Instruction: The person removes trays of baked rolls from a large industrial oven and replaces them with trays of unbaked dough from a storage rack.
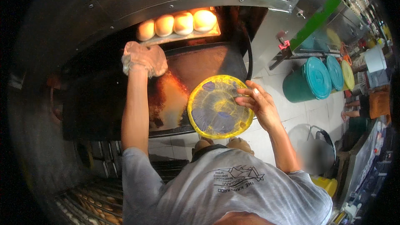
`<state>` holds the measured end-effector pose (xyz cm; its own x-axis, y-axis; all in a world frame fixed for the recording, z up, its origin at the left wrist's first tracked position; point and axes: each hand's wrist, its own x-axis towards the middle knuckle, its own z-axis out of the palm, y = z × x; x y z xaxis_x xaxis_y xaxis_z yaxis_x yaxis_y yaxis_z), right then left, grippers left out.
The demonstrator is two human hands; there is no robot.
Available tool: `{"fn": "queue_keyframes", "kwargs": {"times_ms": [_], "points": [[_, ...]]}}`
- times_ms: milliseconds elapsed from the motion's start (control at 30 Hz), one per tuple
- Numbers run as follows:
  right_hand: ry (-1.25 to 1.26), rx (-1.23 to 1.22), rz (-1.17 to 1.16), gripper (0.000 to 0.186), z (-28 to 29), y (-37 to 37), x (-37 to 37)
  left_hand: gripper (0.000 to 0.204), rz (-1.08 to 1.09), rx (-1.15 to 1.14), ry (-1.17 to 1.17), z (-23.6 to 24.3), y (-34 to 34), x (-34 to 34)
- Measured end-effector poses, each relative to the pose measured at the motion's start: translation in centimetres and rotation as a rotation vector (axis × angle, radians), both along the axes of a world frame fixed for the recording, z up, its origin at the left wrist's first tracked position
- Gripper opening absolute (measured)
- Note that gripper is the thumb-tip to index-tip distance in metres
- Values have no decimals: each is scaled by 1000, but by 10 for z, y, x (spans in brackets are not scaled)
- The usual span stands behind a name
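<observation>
A pinkish cloth [146,58] covers my left hand [139,68], which reaches to the oven mouth just below a metal tray [179,38]. The cloth is bunched around the hand and hides its fingers; whether it touches the tray's near edge I cannot tell. Along the tray stand several round pale-gold buns [183,23], brightly lit. My right hand [260,102] is raised with loosely bent fingers apart, holding nothing. Its fingertips overlap the edge of a round, yellow-rimmed disc [223,115] with worn grey patches; contact is unclear.
The oven's dark, scorched door [200,64] lies lowered before me. Teal lidded bins [302,81] stand to the right on the tiled floor, near a metal table with a green edge [314,21]. Racks [96,208] with baked goods stand lower left. Another person [371,106] is far right.
</observation>
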<state>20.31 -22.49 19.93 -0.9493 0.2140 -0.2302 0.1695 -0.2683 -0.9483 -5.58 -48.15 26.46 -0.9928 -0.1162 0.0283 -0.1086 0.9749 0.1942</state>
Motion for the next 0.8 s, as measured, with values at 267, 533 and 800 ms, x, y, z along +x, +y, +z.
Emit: {"fn": "queue_keyframes", "kwargs": {"times_ms": [267, 533, 800], "points": [[56, 150, 123, 69, 28, -15, 33, 41, -440, -619, 51, -17, 50, -44], [41, 153, 148, 63, 38, 14, 66, 37, -499, -334, 268, -16, 81, -62], [164, 95, 505, 63, 25, 53, 83, 35, -546, 60, 803, -1, 14, 54]]}}
